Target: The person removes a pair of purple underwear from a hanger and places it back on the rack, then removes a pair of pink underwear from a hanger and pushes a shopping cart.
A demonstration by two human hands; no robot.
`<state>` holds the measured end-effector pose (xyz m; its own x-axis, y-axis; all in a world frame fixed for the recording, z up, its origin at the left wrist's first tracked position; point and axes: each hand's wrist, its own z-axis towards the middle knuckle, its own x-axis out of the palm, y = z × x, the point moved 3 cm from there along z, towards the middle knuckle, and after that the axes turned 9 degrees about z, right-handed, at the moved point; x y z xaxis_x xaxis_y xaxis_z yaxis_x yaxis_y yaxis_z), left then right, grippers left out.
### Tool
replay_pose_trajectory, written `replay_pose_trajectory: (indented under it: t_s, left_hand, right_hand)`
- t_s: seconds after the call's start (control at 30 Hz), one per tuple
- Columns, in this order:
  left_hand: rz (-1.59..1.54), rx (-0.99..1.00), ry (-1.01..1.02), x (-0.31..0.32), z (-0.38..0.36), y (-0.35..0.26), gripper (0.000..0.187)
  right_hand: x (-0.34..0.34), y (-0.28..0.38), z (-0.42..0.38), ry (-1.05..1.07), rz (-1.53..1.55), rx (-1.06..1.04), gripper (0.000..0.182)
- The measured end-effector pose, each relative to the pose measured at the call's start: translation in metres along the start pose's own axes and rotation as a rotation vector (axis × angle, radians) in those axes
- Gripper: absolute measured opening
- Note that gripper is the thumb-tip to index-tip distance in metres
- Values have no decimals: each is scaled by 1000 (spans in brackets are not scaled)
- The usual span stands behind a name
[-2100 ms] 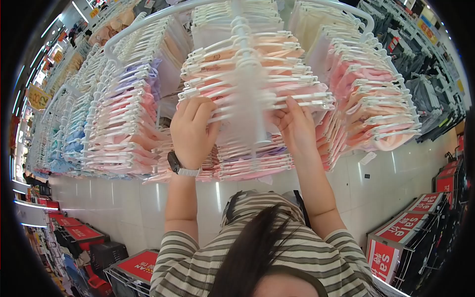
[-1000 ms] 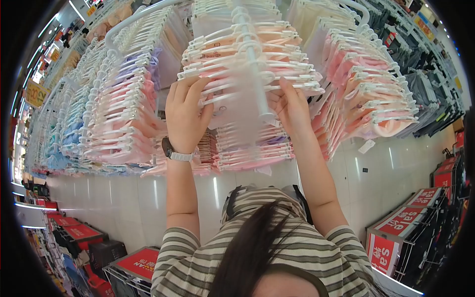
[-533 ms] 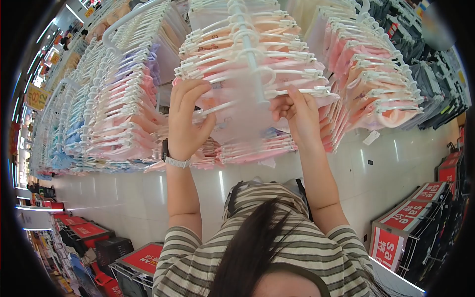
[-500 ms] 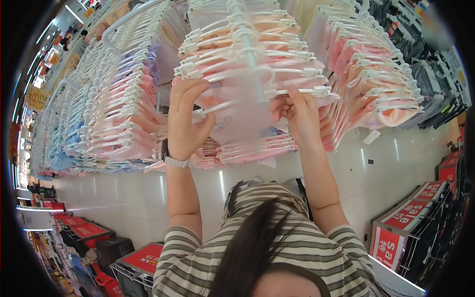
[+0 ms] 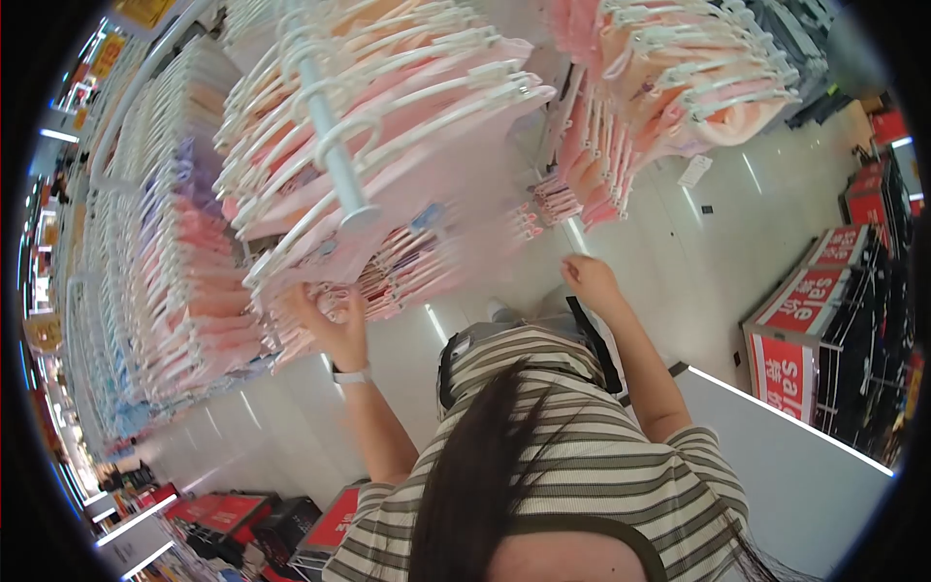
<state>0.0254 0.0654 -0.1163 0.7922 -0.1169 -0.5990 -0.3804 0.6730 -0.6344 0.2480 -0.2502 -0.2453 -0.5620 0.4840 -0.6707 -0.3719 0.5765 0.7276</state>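
A front pink garment (image 5: 412, 194) hangs on a white hanger (image 5: 325, 228) near the round end of the metal rail (image 5: 335, 165). My left hand (image 5: 335, 325) is by the lower left of this garment, thumb and fingers apart; blur hides whether it touches the cloth. Over the floor, away from the rail, is my right hand (image 5: 592, 281), its fingers curled in and nothing visible in them. Behind the front garment, more pink and peach clothes (image 5: 388, 58) hang close together on white hangers.
Another rack of peach and pink clothes (image 5: 679, 78) stands right, with a white tag (image 5: 695, 171) below it. Pastel clothes (image 5: 184, 262) line the left. Red sale signs (image 5: 795, 301) top a display at right, beside a grey panel (image 5: 776, 466). The floor (image 5: 669, 223) is shiny.
My right hand has left the hanger and moved down toward my body. My left hand has lowered and its fingers have spread. The view has turned, so the racks appear shifted left and tilted.
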Motion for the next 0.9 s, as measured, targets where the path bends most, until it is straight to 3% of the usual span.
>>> replay_pose_trajectory:
  t_s: [0.03,0.13,0.3,0.37,0.5,0.57,0.6,0.67,0.73,0.77,0.83,0.9]
  left_hand:
    - [19,-35,77,12,-15,4,68]
    - [-5,-74,241,49,-54,8,67]
    - [-57,-87,506,86,-73,-27,64]
    - [71,61,558,100,-78,-32,64]
    - [16,9,558,114,-86,-53,64]
    - [10,-75,456,118,-94,-62,65]
    - [16,-70,458,122,-100,-64,65]
    - [259,65,253,123,-109,-70,67]
    - [302,57,220,124,-117,-87,66]
    - [337,45,183,125,-121,-96,66]
    - [295,64,205,136,-129,-118,65]
    - [260,80,228,149,-137,-139,63]
  right_hand:
    - [3,-17,-16,71,-168,72,22]
    - [14,-51,-60,239,-170,258,22]
    - [49,-91,-84,319,-25,282,26]
    - [46,-101,-90,305,87,257,27]
    - [26,-129,-104,254,169,320,30]
    - [21,-157,-114,217,204,346,31]
    - [17,-170,-120,196,242,372,31]
    - [15,-200,-133,179,289,400,30]
    - [10,-235,-146,37,618,515,31]
    - [4,-249,-153,37,622,515,31]
    - [-9,-283,-170,-68,801,662,28]
    - [-7,-338,-196,-87,744,657,27]
